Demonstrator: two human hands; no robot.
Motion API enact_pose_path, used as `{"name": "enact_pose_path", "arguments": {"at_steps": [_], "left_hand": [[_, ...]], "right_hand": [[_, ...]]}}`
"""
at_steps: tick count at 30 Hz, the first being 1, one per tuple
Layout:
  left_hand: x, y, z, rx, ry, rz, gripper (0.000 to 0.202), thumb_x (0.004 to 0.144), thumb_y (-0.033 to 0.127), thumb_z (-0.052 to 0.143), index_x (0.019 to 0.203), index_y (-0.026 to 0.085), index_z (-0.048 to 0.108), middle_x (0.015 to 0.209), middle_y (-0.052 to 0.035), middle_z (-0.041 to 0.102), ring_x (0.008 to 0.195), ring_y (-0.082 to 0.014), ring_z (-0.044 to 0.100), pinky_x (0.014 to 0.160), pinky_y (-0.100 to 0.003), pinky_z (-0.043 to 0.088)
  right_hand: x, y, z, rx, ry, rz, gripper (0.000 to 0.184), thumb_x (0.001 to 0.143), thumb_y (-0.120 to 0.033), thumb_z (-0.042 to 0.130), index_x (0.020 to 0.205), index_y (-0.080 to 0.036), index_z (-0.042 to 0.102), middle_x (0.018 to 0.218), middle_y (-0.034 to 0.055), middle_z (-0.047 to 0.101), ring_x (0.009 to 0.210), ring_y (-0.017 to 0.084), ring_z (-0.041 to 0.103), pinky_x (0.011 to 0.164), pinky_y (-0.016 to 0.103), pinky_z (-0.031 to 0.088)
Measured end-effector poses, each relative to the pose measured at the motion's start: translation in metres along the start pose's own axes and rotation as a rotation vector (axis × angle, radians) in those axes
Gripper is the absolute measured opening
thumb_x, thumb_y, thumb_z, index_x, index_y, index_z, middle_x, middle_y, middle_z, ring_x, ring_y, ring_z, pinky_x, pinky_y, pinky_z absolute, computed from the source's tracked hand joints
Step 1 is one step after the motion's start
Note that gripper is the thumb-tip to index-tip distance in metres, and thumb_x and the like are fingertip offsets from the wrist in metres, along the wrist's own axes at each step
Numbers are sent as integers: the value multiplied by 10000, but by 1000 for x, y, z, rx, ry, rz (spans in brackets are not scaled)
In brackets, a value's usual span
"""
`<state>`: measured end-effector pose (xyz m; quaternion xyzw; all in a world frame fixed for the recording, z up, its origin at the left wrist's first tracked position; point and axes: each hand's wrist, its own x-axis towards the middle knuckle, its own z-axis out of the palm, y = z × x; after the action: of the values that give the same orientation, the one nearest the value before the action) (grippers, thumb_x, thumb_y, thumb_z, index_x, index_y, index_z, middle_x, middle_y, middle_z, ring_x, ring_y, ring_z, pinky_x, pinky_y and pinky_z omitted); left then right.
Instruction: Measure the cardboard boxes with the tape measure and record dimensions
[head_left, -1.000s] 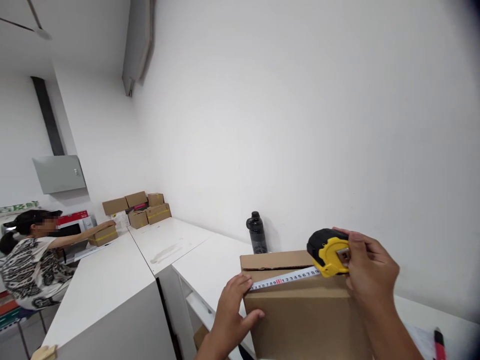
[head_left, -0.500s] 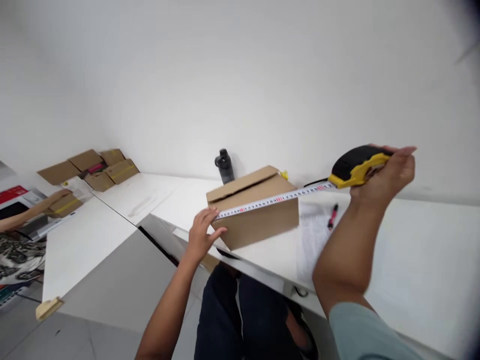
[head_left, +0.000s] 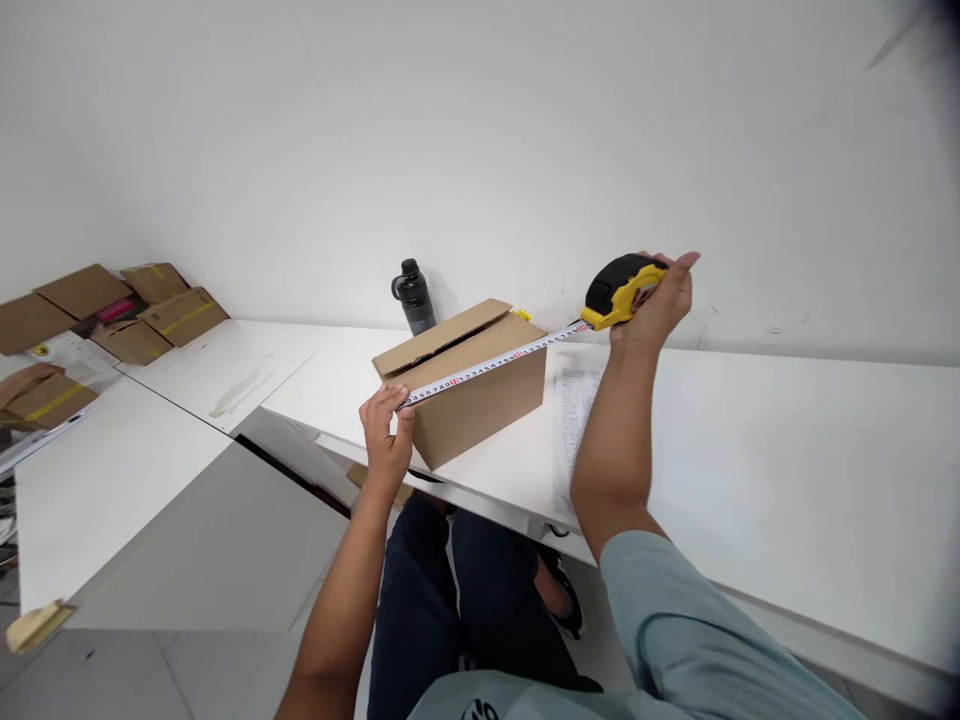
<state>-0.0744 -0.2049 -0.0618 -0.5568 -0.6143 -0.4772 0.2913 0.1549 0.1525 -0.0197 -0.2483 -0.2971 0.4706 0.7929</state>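
A closed brown cardboard box [head_left: 480, 412] rests on the white table, its top flap slightly raised along a gap. The tape measure [head_left: 621, 290], yellow and black, is gripped in my right hand [head_left: 656, 305], held up beyond the box's right end. Its white blade [head_left: 487, 367] runs straight along the top front edge of the box and past its right corner. My left hand [head_left: 388, 418] pinches the blade's free end at the left front corner, thumb on the front side; the tip is hidden under the fingers.
Behind the box stands a dark water bottle [head_left: 413, 296]. A sheet of written paper [head_left: 576, 410] lies right of the box, partly under my right arm. Opened cardboard boxes [head_left: 180, 312] sit at the far left, near another person's hand [head_left: 30, 382]. A white wall closes off the back.
The view has shifted, so box and hands appear further left. Slightly less blade seems to show between box and tape case. The red-and-black pen no longer shows near my right arm.
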Motion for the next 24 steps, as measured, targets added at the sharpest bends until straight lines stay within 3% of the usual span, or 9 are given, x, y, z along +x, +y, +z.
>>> {"name": "enact_pose_path", "arguments": {"at_steps": [7, 15, 20, 24], "left_hand": [[-2, 4, 5, -14, 84, 11, 295, 1124, 473, 546, 1177, 240, 720, 1173, -90, 801, 1170, -236, 737, 1116, -530, 553], [-9, 4, 18, -11, 161, 26, 228, 1127, 402, 550, 1212, 247, 694, 1230, -98, 775, 1267, -243, 683, 1145, -527, 510], [-14, 7, 27, 53, 131, 0, 306, 1131, 448, 513, 1271, 239, 688, 1292, -129, 755, 1335, -282, 652, 1149, -540, 478], [-11, 12, 31, 49, 127, 14, 308, 1104, 473, 564, 1243, 243, 715, 1253, -123, 770, 1259, -282, 678, 1136, -533, 497]], "right_hand": [[-13, 25, 29, 77, 21, 131, 551, 1077, -681, 309, 979, -204, 567, 1128, 108, 685, 1029, 163, 699, 1040, 395, 601], [-39, 34, 49, 109, -134, 98, 463, 987, -663, 539, 909, -210, 590, 1030, 60, 700, 976, 141, 721, 863, 287, 637], [-32, 36, 32, 23, -133, 75, 505, 920, -713, 590, 874, -210, 589, 970, 46, 684, 921, 154, 703, 873, 329, 631], [-30, 30, 10, -185, -235, 7, 652, 901, -797, 516, 1029, -176, 668, 1015, 59, 685, 1011, 189, 703, 957, 369, 611]]}}
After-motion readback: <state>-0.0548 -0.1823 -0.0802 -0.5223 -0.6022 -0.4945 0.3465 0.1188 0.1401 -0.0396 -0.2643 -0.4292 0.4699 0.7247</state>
